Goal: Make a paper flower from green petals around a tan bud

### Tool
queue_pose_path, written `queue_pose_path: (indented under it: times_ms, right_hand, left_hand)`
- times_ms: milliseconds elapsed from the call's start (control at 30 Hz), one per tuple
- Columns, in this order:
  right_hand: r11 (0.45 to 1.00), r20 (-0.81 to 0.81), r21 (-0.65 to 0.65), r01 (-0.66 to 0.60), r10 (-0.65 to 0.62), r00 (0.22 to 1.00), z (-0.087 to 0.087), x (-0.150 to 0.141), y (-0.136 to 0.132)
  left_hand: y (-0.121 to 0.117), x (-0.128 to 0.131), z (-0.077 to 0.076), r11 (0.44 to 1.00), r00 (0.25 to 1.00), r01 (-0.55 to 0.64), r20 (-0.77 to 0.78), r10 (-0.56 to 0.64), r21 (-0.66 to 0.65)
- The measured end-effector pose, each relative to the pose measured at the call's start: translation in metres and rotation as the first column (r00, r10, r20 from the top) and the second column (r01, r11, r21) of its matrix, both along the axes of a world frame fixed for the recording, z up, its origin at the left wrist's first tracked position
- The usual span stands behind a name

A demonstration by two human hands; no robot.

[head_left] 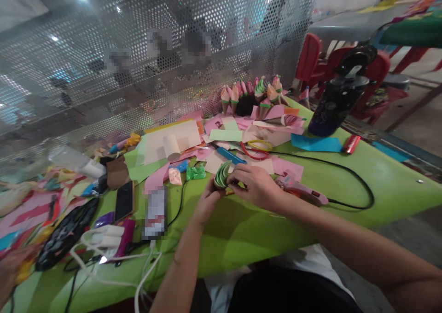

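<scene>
Between my hands is a swirl of layered green and white paper [222, 175], shaped like the tops of the paper ice cream cones [260, 87] standing at the back. My left hand [209, 194] is closed around its lower left side. The fingers of my right hand [254, 185] pinch its right side. Close to my right wrist lies a pink glue gun [305, 192] with a black cord. Just beyond my hands rests a blue tool [230, 155], its kind unclear, and past it are red and yellow loops, perhaps scissor handles.
Coloured paper sheets [226, 136] cover the far part of the green table [248, 239]. A dark tumbler [333, 106] stands at the right. Phones [124, 200], white cables [117, 283] and paper scraps fill the left. Another person's hand [15, 267] shows at the left edge. A perforated metal panel [138, 87] rises behind.
</scene>
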State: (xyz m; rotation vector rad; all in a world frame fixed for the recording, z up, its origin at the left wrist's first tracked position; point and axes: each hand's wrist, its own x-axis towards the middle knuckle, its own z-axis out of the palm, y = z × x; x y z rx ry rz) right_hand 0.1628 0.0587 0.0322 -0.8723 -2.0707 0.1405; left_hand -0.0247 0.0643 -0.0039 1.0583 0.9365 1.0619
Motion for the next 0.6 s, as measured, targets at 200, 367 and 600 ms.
queue_pose_path:
  times_ms: [200,367,600]
  right_hand:
    - [1.000,0.010,0.011,0.010,-0.010,1.000,-0.0011,-0.0008,0.0006]
    - [0.999,-0.033,-0.030,-0.022,0.021,0.999,0.0018,0.0025,0.0008]
    - [0.992,-0.147,-0.103,-0.066,0.051,0.988,0.0008,0.0028,0.0011]
  left_hand:
    - [-0.0004,0.0007,-0.0003,1.000,0.999,0.005,0.033,-0.004,-0.029]
    - [0.0008,0.0009,0.0002,0.999,1.000,-0.021,-0.002,0.021,-0.043]
    - [0.0006,0.0022,0.0088,0.999,0.986,-0.023,-0.167,0.030,0.043]
